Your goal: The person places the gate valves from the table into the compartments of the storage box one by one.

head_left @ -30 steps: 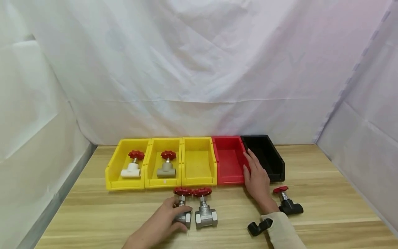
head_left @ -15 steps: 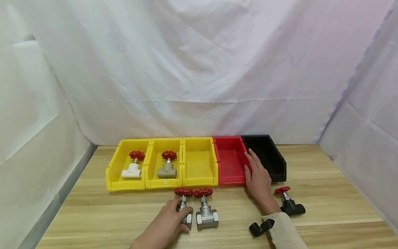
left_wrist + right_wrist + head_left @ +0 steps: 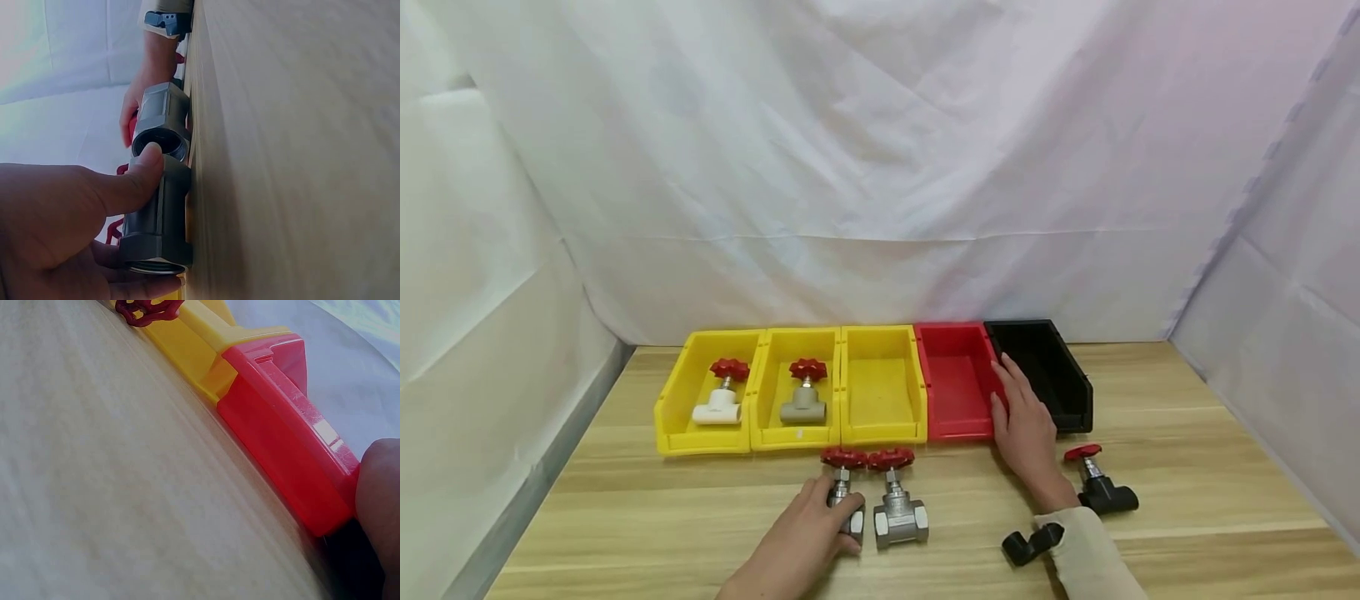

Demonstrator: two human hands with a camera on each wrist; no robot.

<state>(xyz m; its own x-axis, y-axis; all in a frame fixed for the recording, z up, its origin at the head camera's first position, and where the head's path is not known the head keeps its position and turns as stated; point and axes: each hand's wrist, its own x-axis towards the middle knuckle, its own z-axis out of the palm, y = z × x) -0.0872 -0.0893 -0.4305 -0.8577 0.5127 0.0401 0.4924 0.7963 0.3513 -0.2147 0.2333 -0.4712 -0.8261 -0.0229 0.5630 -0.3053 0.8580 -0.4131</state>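
Note:
My left hand (image 3: 801,533) grips the body of a metal gate valve (image 3: 856,523) with a red handwheel, on the wooden table. In the left wrist view, the thumb lies across the top of that valve (image 3: 156,215) and the other fingers reach round its far side. A matching metal valve (image 3: 901,521) lies directly to its right. My right hand (image 3: 1027,437) rests with extended fingers on the shared edge of the red bin (image 3: 958,432) and the black bin (image 3: 1072,422). In the right wrist view, only part of this hand (image 3: 381,494) shows, against the red bin (image 3: 281,450).
Three yellow bins (image 3: 883,433) continue the row leftward. The outer one holds a white valve (image 3: 718,407), the middle one a grey-beige valve (image 3: 803,407). A black valve (image 3: 1107,496) lies right of my right wrist. White cloth (image 3: 880,150) surrounds the table.
My left hand has shifted slightly right and closed more firmly round the left metal valve, its thumb lying lower over the body. My right hand stays on the bin edge.

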